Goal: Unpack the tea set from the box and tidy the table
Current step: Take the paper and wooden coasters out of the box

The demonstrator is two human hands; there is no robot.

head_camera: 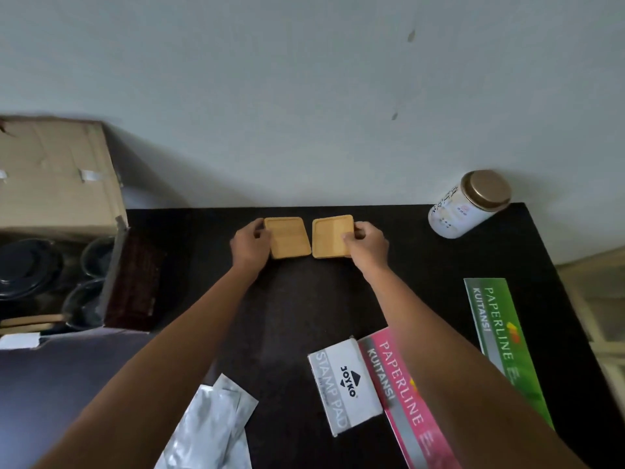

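My left hand (252, 243) and right hand (367, 243) each hold a wooden coaster (291, 238) on the counter (297, 299); dark cups wait in the box (50, 184).

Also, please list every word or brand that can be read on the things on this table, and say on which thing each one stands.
"JOYKO" and "STAMP PAD": white box.
"PAPERLINE" and "KUITANSI": pink booklet.
"PAPERLINE" and "KUITANSI": green booklet.
White jar: the print is too small to read.
The wooden coasters carry no text.
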